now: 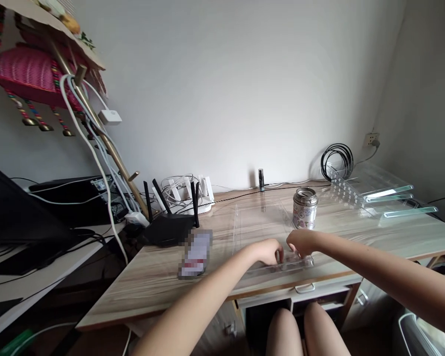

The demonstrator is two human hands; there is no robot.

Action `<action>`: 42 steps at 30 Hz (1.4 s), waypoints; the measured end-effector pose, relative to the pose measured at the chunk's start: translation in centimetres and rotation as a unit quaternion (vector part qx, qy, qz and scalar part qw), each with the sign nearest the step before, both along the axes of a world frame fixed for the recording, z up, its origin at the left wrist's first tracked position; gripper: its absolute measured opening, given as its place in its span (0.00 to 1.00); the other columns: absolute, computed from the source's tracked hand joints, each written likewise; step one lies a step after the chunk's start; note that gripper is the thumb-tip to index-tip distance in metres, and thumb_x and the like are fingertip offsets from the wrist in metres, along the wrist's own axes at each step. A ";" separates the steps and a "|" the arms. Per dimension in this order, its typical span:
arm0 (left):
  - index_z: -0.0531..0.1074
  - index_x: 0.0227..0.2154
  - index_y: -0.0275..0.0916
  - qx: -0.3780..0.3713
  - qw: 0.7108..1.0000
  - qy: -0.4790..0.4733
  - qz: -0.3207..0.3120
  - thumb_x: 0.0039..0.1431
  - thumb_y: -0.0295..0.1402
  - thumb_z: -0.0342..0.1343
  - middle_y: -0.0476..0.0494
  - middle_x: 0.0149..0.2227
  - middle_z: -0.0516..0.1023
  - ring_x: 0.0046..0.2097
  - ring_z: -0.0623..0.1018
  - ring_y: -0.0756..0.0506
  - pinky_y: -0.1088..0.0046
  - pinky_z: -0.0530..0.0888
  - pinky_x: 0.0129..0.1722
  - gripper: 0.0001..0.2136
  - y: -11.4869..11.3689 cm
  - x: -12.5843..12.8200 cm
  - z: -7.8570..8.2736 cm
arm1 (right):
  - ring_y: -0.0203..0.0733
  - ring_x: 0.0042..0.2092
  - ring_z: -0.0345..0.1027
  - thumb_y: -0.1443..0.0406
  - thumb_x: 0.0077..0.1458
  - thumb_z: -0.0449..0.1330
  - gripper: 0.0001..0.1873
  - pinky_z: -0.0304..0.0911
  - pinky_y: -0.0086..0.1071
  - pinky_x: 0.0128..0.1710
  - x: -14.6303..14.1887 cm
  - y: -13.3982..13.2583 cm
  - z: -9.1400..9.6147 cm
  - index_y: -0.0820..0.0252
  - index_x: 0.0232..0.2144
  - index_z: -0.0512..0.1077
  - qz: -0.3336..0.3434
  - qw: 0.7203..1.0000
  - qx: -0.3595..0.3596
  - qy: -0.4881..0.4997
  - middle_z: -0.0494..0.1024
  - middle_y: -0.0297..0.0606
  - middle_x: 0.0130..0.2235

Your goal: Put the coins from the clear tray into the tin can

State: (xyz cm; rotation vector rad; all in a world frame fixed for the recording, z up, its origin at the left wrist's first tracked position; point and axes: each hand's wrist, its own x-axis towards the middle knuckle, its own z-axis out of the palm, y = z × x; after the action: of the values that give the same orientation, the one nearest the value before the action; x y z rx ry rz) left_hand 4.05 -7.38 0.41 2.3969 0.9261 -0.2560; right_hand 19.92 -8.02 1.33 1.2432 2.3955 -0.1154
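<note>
Sitting at the wooden desk (356, 237), we rest both hands on the near edge of a clear plastic tray (261, 225) that lies flat on the desk top. Our left hand (269, 251) is curled, with the fingers bent down onto the tray's front edge. Our right hand (300, 242) is curled too, and its fingers press on the same edge just beside the left hand. The two hands are very close, almost touching. We cannot tell if the fingers pinch the edge or only lie on it.

Just behind our right hand stands a small round tin (305, 208) with a shiny lid. It stands upright, beside the far right corner of the tray. To the left of the tray lies a small flat thing that is blurred (196, 253). Behind that sits a black router (169, 225) with thin sticks pointing up. Far to the right we see a clear stepped rack (374, 195), and a black coil of cable (336, 160) hangs by the wall.
</note>
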 end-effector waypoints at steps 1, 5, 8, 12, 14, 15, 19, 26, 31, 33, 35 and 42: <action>0.72 0.31 0.38 -0.025 1.000 0.010 0.003 0.36 0.25 0.53 0.49 0.24 0.72 0.22 0.68 0.53 0.80 0.62 0.20 0.14 0.1 0.1 0.2 | 0.43 0.34 0.66 0.70 0.29 0.60 0.19 0.56 0.28 0.27 -0.2 -0.1 0.1 0.62 0.32 0.74 -0.006 1.000 -0.006 -0.009 0.75 0.42 0.32; 0.72 0.28 0.37 -0.102 0.993 0.037 0.049 0.35 0.26 0.56 0.52 0.19 0.68 0.19 0.66 0.54 0.80 0.64 0.20 0.11 0.4 0.5 0.9 | 0.44 0.33 0.66 0.71 0.32 0.60 0.15 0.57 0.29 0.29 -1.0 -0.5 0.6 0.66 0.29 0.75 -0.020 0.998 -0.036 -0.049 0.75 0.44 0.31; 0.71 0.21 0.35 -0.156 0.980 0.030 0.120 0.34 0.26 0.57 0.52 0.17 0.67 0.18 0.66 0.54 0.79 0.65 0.19 0.05 0.2 0.6 0.7 | 0.43 0.33 0.66 0.70 0.31 0.62 0.11 0.57 0.30 0.31 -1.7 -0.5 0.9 0.67 0.25 0.75 -0.028 0.996 -0.049 -0.068 0.75 0.43 0.29; 0.67 0.17 0.34 -0.195 0.924 -0.167 0.282 0.38 0.26 0.57 0.51 0.16 0.66 0.19 0.66 0.54 0.79 0.65 0.19 0.03 -0.5 0.2 -0.7 | 0.40 0.31 0.66 0.63 0.30 0.63 0.08 0.58 0.31 0.33 -2.3 -0.4 0.8 0.63 0.17 0.73 -0.045 0.994 -0.057 -0.081 0.73 0.36 0.22; 0.67 0.19 0.34 -0.213 0.837 -0.337 0.375 0.40 0.27 0.56 0.49 0.18 0.67 0.20 0.67 0.54 0.79 0.66 0.20 0.03 -0.8 0.0 -1.4 | 0.38 0.29 0.65 0.62 0.28 0.64 0.08 0.58 0.30 0.33 -2.5 -0.5 1.1 0.61 0.15 0.73 -0.052 0.995 -0.048 -0.066 0.72 0.33 0.19; 0.67 0.21 0.34 -0.214 0.810 -0.378 0.394 0.44 0.28 0.54 0.48 0.20 0.68 0.22 0.68 0.53 0.79 0.67 0.22 0.03 -0.9 0.0 -1.6 | 0.38 0.28 0.65 0.62 0.28 0.64 0.08 0.58 0.29 0.33 -2.6 -0.5 1.4 0.61 0.15 0.73 -0.054 0.996 -0.037 -0.052 0.71 0.32 0.18; 0.64 0.28 0.34 -0.284 0.704 -0.489 0.430 0.55 0.35 0.41 0.42 0.27 0.70 0.29 0.72 0.51 0.74 0.70 0.29 0.11 -1.1 0.9 -1.4 | 0.38 0.29 0.65 0.65 0.32 0.62 0.08 0.57 0.28 0.32 -3.3 0.0 3.7 0.62 0.21 0.75 -0.058 0.998 0.027 0.031 0.73 0.35 0.22; 0.60 0.23 0.36 -0.414 0.426 -0.661 0.458 0.54 0.25 0.40 0.49 0.21 0.66 0.23 0.70 0.55 0.79 0.70 0.27 0.07 -0.9 2.9 -1.3 | 0.40 0.37 0.65 0.61 0.47 0.52 0.18 0.56 0.27 0.31 -3.3 -0.3 5.7 0.57 0.42 0.69 -0.083 0.978 0.135 0.138 0.73 0.40 0.39; 0.56 0.18 0.37 -0.414 0.405 -0.664 0.473 0.51 0.28 0.44 0.58 0.12 0.50 0.12 0.54 0.58 0.85 0.54 0.10 0.09 -0.1 0.3 -1.1 | 0.45 0.40 0.63 0.65 0.40 0.58 0.09 0.55 0.33 0.37 -0.1 -2.6 2.7 0.59 0.28 0.73 -0.074 0.981 0.139 0.113 0.73 0.42 0.35; 0.56 0.17 0.37 -0.425 0.409 -0.657 0.469 0.50 0.29 0.46 0.59 0.11 0.45 0.10 0.49 0.58 0.84 0.47 0.09 0.09 0.0 -0.7 -1.0 | 0.45 0.40 0.63 0.66 0.35 0.61 0.07 0.54 0.35 0.39 0.7 -3.0 1.6 0.57 0.24 0.74 -0.057 0.990 0.103 0.079 0.73 0.39 0.31; 0.58 0.17 0.36 -0.429 0.410 -0.655 0.467 0.49 0.28 0.45 0.60 0.11 0.45 0.10 0.46 0.58 0.83 0.45 0.09 0.08 -0.1 -0.9 -1.1 | 0.47 0.42 0.61 0.67 0.33 0.62 0.08 0.52 0.38 0.41 0.9 -3.0 0.9 0.57 0.23 0.74 -0.054 0.994 0.085 0.051 0.73 0.39 0.31; 0.62 0.22 0.34 -0.416 0.372 -0.666 0.495 0.47 0.20 0.42 0.54 0.16 0.59 0.13 0.56 0.60 0.87 0.55 0.11 0.06 -0.1 0.5 -2.4 | 0.52 0.44 0.59 0.69 0.26 0.65 0.13 0.48 0.46 0.45 -0.8 -2.3 1.7 0.62 0.23 0.74 -0.098 0.994 0.045 0.005 0.72 0.44 0.35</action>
State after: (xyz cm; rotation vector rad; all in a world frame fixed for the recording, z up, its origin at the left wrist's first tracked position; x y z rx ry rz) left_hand 4.52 -7.47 -2.03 0.2398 0.7565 1.2060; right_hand 19.15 -10.36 3.00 1.5216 2.3044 -0.0744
